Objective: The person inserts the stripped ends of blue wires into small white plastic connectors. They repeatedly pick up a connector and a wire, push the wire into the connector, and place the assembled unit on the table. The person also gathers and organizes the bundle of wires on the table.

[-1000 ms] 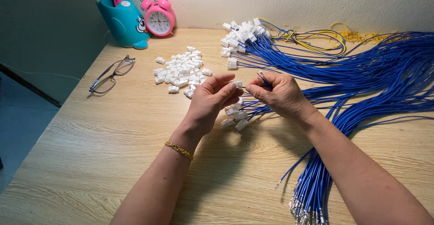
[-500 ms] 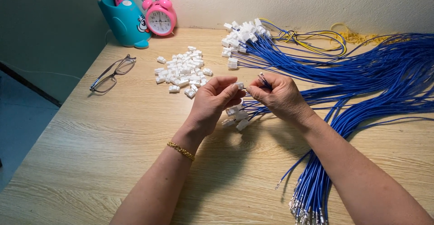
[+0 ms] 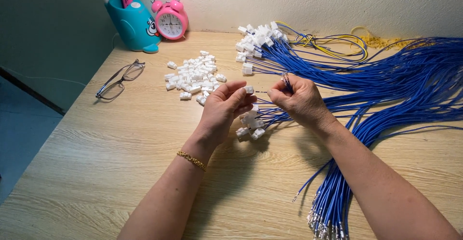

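Head view, desk seen from above. Item: white connector (image 3: 249,89), pinched between thumb and fingertips of the left hand (image 3: 225,109), raised above the table (image 3: 96,172) near centre, its open end turned toward the right hand (image 3: 298,101). Right hand closed on a few blue wires (image 3: 287,82), one bare tip held level and just short of the connector, apparently lined up with its socket; both grips are tight pinches, other fingers curled. Under the hands: small cluster of wired connectors (image 3: 251,123), their leads running right. Behind the left hand: loose pile of connectors (image 3: 194,74), within easy reach of that hand. Far centre: larger finished bunch (image 3: 256,36), set clear of the loose stock. Right half: broad sweep of blue wire bundle (image 3: 395,81), crimped ends (image 3: 324,220) fanned at the near edge by the right forearm. Yellow wires (image 3: 347,40) at the back. Left: glasses (image 3: 118,80), folded open. Back left: blue pen holder (image 3: 134,24), pink alarm clock (image 3: 170,20). Gold bracelet (image 3: 191,160) on the left wrist. Change from half a second earlier: hands slightly parted, a gap with the wire tip now showing between them; all else unmoved.
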